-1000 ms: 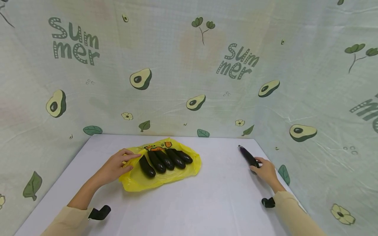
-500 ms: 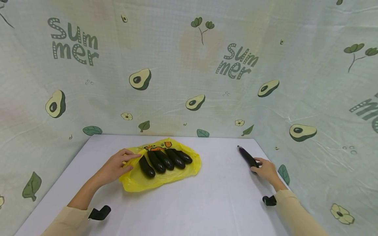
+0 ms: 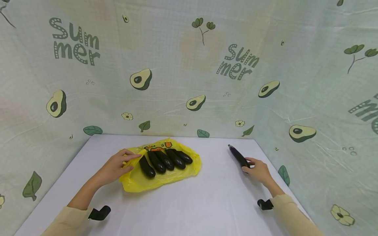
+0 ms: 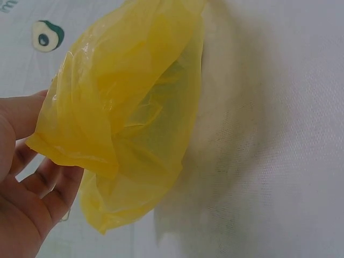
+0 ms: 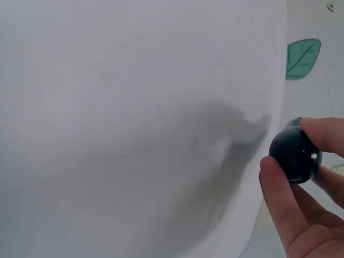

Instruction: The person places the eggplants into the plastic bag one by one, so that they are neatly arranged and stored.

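My left hand (image 3: 115,166) holds the left edge of a yellow plastic bag (image 3: 134,185); the left wrist view shows the thin film (image 4: 129,107) between thumb and fingers, some fingertips hidden behind it. Several glossy dark eggplants (image 3: 159,162) lie side by side in the bag's mouth, their far ends under the printed upper layer. At the right, my right hand (image 3: 259,171) grips another eggplant (image 3: 237,155) near its rounded end, the stem end pointing away and to the left. From the right wrist view, thumb and fingers pinch that rounded end (image 5: 295,156), above its shadow.
A white tabletop (image 3: 189,209) lies under everything. Fabric walls (image 3: 177,49) printed with avocados, leaves and "summer" stand at the back and both sides. A black wrist device (image 3: 99,213) shows at the left cuff, and a second black device (image 3: 264,204) at the right.
My right hand has moved a little to the left, carrying the gripped eggplant with it. The left hand, the bag and the eggplants in it look the same.
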Available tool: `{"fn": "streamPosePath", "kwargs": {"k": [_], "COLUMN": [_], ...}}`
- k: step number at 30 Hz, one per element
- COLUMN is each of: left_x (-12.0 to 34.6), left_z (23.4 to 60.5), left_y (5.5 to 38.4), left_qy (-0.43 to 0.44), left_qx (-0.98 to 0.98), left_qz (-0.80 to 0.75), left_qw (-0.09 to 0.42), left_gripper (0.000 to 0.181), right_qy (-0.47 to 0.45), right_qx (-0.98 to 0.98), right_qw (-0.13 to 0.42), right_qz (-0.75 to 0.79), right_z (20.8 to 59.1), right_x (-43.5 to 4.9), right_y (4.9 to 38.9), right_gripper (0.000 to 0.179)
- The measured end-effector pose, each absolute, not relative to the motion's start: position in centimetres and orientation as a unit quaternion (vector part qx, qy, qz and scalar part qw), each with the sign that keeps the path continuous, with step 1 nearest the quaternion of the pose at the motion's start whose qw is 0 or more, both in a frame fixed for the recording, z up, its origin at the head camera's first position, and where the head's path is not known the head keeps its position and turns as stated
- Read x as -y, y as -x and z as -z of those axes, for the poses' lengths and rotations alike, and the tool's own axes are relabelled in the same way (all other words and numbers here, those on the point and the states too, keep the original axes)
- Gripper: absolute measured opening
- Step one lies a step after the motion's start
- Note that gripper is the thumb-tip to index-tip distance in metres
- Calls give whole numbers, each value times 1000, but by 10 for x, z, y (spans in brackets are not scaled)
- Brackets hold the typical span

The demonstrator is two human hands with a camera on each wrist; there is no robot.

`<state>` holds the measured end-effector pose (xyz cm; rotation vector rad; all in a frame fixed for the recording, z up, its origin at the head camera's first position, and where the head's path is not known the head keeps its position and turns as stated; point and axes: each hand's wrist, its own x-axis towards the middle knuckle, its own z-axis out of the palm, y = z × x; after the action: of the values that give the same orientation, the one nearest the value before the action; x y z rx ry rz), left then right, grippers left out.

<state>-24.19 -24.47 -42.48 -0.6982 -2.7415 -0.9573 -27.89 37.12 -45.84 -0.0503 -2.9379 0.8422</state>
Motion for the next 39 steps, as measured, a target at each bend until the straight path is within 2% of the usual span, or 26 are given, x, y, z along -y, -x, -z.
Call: {"fn": "streamPosePath", "kwargs": {"k": [10, 32, 39], "left_x": [246, 245, 245], "left_z": [427, 424, 424], "left_y": [242, 242, 243], "left_qy": [230, 230, 226], "left_qx": [918, 918, 918], "left_qz": [314, 314, 318], "left_qw": [80, 80, 75], "left_gripper": [52, 51, 50], "right_qy": [-47, -101, -149], "right_qx": [943, 929, 920], "right_qw": [43, 1, -10], "right_qz": [-327, -357, -363], "right_z": [444, 424, 423], "right_x": [-323, -224, -201], "right_y": [266, 243, 241], "right_gripper": [59, 53, 54]}}
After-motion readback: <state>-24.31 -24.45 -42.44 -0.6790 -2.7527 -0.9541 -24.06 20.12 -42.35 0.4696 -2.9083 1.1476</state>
